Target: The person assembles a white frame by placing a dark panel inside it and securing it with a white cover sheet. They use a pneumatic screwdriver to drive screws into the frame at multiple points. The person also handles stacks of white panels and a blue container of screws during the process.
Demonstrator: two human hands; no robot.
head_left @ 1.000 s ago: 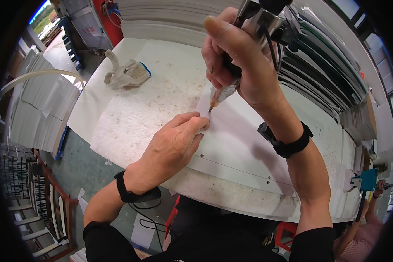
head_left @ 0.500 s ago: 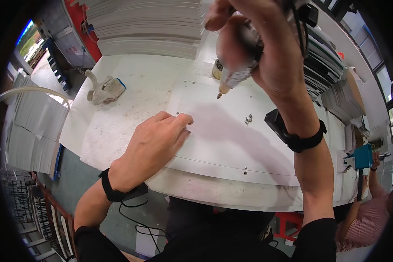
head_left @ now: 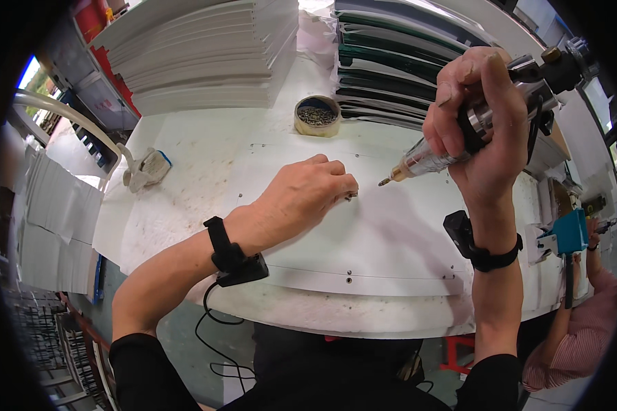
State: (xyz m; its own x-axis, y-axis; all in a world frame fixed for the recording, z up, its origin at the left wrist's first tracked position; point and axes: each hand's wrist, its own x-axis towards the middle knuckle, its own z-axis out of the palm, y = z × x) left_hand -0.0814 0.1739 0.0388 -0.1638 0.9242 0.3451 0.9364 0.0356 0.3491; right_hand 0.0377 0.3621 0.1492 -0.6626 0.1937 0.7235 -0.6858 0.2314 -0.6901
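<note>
My right hand [head_left: 490, 123] is wrapped round a power screwdriver [head_left: 424, 157] with a clear sleeve and a metal body. Its bit slants down to the left, just above a white sheet panel [head_left: 301, 257] on the table. Bent and pressed together, the fingers of my left hand [head_left: 301, 195] are on a few small screws [head_left: 351, 196] near the panel's middle; how many they grip is hidden. More small fasteners sit along the panel's edges, among them one by the front edge [head_left: 349, 280].
A round tub [head_left: 317, 116] full of screws stands behind the panel. Tall stacks of white sheets [head_left: 192, 61] and dark-edged sheets [head_left: 384, 68] rise at the back. A work glove [head_left: 147, 171] lies at left. Another person [head_left: 576, 335] is at far right beside a teal tool [head_left: 569, 231].
My left hand has moved right from the panel's left side to the loose screws. My right hand has swung the screwdriver lower and to the right, bringing the tub into view.
</note>
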